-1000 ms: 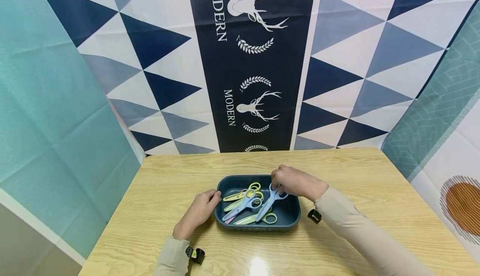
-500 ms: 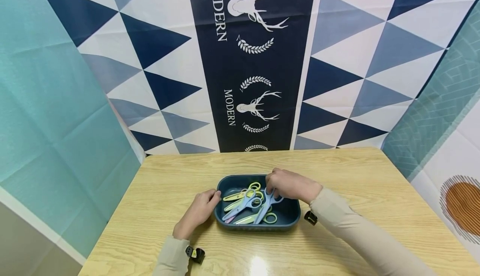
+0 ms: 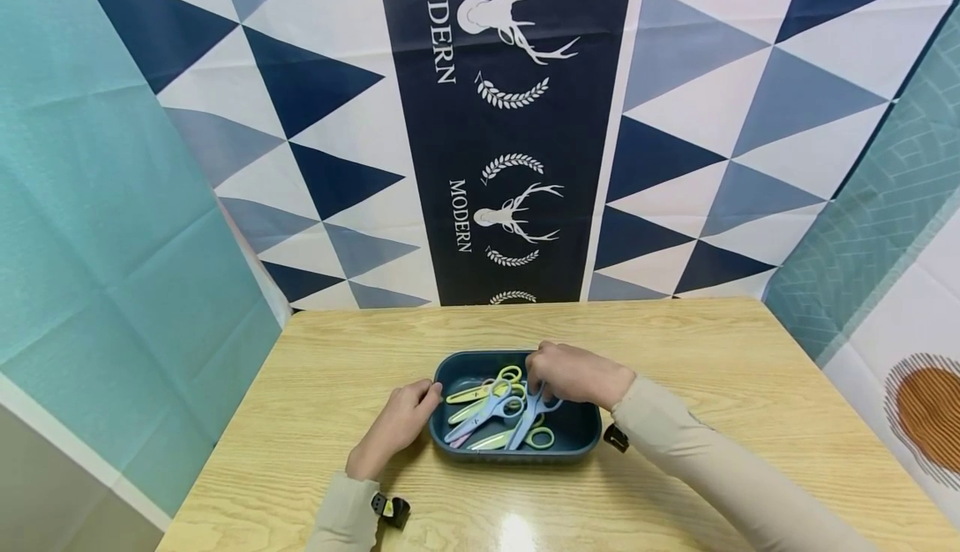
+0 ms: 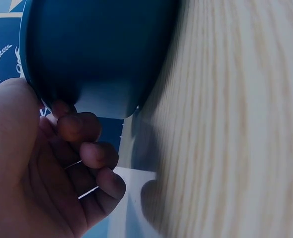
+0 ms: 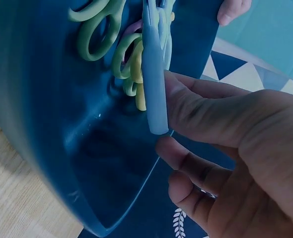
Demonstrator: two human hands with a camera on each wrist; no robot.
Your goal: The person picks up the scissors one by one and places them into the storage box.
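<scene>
A dark blue rectangular bin [image 3: 517,457] stands on the table with several pairs of scissors in it. My left hand [image 3: 397,419] grips the bin's left rim; in the left wrist view its curled fingers [image 4: 79,126] lie against the outer wall. With thumb and fingers, my right hand [image 3: 579,373] pinches the handle of a pair of light blue scissors [image 3: 525,424]. These scissors slant down over the others, blades toward the bin's front. In the right wrist view the blue handle [image 5: 155,99] is edge-on beside my thumb. A second blue pair [image 3: 478,421] lies to the left.
Yellow scissors [image 3: 467,394] and green scissors [image 3: 491,440] lie in the bin, with a bit of pink under the blue pair. Wood-grain table [image 3: 330,352] surrounds the bin. A patterned cloth [image 3: 517,268] hangs behind it.
My right hand has moved left and slightly down with the blue scissors, which now stand steeper and nearer the other blue pair. My left hand keeps its hold on the rim.
</scene>
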